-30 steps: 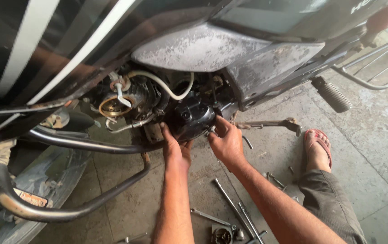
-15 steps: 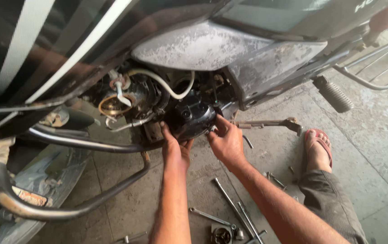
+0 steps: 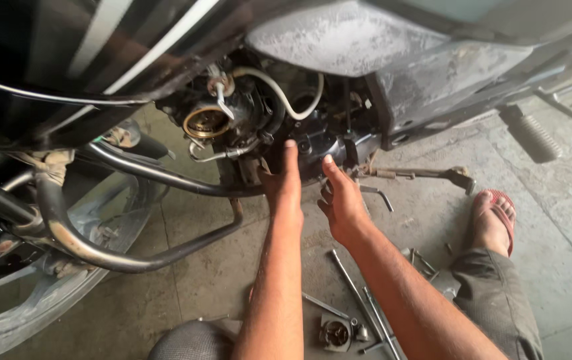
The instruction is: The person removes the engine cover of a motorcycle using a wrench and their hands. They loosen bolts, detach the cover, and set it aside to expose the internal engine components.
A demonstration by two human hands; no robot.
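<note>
A motorcycle stands over me with its black engine block (image 3: 322,143) exposed under the dusty grey body panel (image 3: 366,40). My left hand (image 3: 286,183) reaches up with straight fingers, the tips touching the underside of the engine. Just to its right, my right hand (image 3: 342,203) is held with fingers spread, thumb near the engine casing and nothing in its grasp. A brass-ringed carburettor opening (image 3: 202,122) and a white hose (image 3: 279,87) sit up and left of my hands.
A curved steel crash bar (image 3: 99,250) and the wheel (image 3: 46,313) fill the left. A footpeg (image 3: 531,133) and a lever (image 3: 426,175) stick out on the right. Long rods (image 3: 352,287) and a small metal part (image 3: 334,332) lie on the concrete by my sandalled foot (image 3: 492,220).
Both hands have come off the black engine part they were gripping and dropped slightly. The left now only touches the underside with its fingertips; the right has opened.
</note>
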